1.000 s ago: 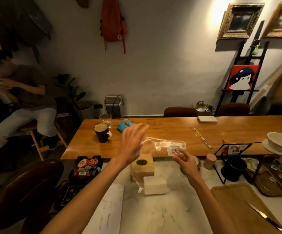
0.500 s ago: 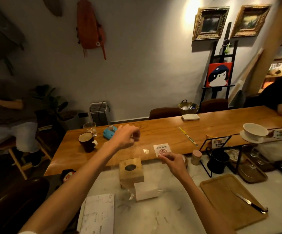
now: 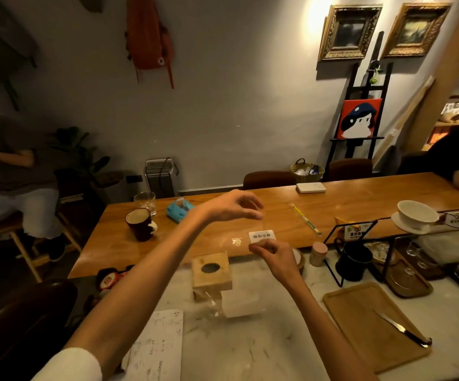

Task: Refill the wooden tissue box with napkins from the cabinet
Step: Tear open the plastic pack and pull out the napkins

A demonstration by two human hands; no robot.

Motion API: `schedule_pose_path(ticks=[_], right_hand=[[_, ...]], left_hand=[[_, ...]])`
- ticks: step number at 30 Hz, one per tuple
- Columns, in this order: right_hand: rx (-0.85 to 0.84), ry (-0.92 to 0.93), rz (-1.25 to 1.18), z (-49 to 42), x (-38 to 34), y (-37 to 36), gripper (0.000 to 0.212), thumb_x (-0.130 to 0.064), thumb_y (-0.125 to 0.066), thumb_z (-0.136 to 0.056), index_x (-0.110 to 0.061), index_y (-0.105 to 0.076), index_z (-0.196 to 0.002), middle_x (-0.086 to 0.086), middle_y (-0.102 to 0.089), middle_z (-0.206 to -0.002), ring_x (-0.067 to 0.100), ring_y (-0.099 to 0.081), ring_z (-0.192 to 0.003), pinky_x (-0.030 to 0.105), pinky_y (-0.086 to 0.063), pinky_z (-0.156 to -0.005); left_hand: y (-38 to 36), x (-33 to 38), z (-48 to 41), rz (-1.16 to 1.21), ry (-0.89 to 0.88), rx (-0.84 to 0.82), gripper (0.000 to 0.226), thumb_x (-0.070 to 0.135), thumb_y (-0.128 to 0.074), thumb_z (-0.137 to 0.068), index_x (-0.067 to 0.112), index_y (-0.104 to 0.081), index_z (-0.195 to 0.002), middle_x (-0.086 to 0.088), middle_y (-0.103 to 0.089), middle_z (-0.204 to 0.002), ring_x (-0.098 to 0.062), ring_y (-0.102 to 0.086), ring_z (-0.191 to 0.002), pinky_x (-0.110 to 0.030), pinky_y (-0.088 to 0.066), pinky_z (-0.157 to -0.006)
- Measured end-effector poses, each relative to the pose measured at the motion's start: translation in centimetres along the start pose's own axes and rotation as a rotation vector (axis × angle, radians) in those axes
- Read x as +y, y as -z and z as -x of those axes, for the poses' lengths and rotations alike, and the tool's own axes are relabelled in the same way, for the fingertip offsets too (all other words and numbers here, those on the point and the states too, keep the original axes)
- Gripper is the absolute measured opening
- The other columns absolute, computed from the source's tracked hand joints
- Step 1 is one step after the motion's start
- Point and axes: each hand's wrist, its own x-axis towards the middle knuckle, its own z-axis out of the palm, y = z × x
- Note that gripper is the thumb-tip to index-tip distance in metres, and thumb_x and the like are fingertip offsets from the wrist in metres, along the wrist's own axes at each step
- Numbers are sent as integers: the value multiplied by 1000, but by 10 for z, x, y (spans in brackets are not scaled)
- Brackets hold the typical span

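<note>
The wooden tissue box [image 3: 211, 273], with a round hole in its top, stands on the marble counter [image 3: 250, 350]. Just right of it and nearer to me lies a white stack of napkins [image 3: 240, 303], with crumpled clear film at its left side. Above them I hold a clear plastic bag [image 3: 261, 235] with a white label stretched between both hands. My left hand [image 3: 231, 207] is raised over the wooden table and pinches the bag's upper edge with curled fingers. My right hand [image 3: 273, 257] pinches the bag just below the label.
A wooden tray [image 3: 360, 320] with a knife [image 3: 401, 329] lies at the right. A black pitcher [image 3: 353, 261] in a wire stand, a small pink jar [image 3: 318, 253] and glassware sit behind it. A printed sheet [image 3: 156, 350] lies at the left. People sit at both ends of the long table [image 3: 195, 237].
My left hand, open a second ago, has curled onto the bag's top edge and moved right. The bag now hangs more upright between my hands. My view has swung slightly right.
</note>
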Motion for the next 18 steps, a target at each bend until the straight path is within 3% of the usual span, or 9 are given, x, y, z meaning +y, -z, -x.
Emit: schedule_pose_path(ticks=[2,6,10,12,13,15,16,18], right_hand=[[9,-21,-27,4,3,6,2,-15,-74,-83,-17,-74,-82,-2,-73,-84,6,-66,-84,16,-50,-73],[-13,-32,15,17,10,21,3,-12,-72,-84,-11,-74,-82,-5,-69,-78,-2,-63,-74,11,-48,-67],[-71,-139,-104,29,8,34,25,-15,-65,-91,-10,-68,-116,-9,-65,-105,3,-60,-100,14,-51,-78],[77,-187,-191,38,1,35,35,-15,-59,-95,-18,-58,-129,-5,-59,-120,8,-56,-110,19,-51,-86],[227,-143,-153,44,-7,33,34,-13,-56,-96,-19,-57,-129,-3,-58,-121,10,-56,-110,22,-50,-88],[507,165,103,63,-25,23,28,-4,-51,-89,-12,-61,-114,2,-59,-111,17,-57,-102,23,-49,-86],[566,381,269,73,-31,16,27,1,-50,-84,-7,-64,-105,6,-61,-103,21,-57,-98,26,-48,-84],[506,744,502,88,-37,0,28,5,-51,-77,-6,-67,-98,12,-67,-96,26,-59,-95,32,-47,-83]], left_hand=[[6,-12,14,-94,44,-41,45,47,-70,-82,27,-59,-121,7,-59,-119,-7,-56,-107,-28,-49,-90],[2,-38,48,-393,94,-19,19,35,-61,-91,23,-64,-105,5,-63,-104,-10,-59,-96,-30,-53,-85],[-16,-36,58,-399,61,93,16,31,-49,-99,23,-62,-102,8,-60,-90,-8,-59,-84,-31,-52,-81],[-23,-29,55,-443,4,148,20,33,-46,-100,20,-61,-104,11,-57,-87,-6,-56,-80,-25,-47,-75],[-24,-25,54,-490,-39,165,22,34,-44,-101,20,-61,-104,11,-58,-88,-6,-56,-80,-24,-46,-74],[-28,-21,51,-576,-118,165,23,36,-43,-101,20,-60,-103,7,-65,-93,-9,-61,-84,-28,-52,-75],[-30,-20,49,-613,-141,152,24,38,-42,-100,21,-59,-102,4,-67,-95,-12,-64,-84,-32,-55,-75],[-33,-17,47,-673,-160,130,26,41,-39,-100,22,-57,-101,1,-67,-91,-15,-64,-79,-36,-56,-72]])
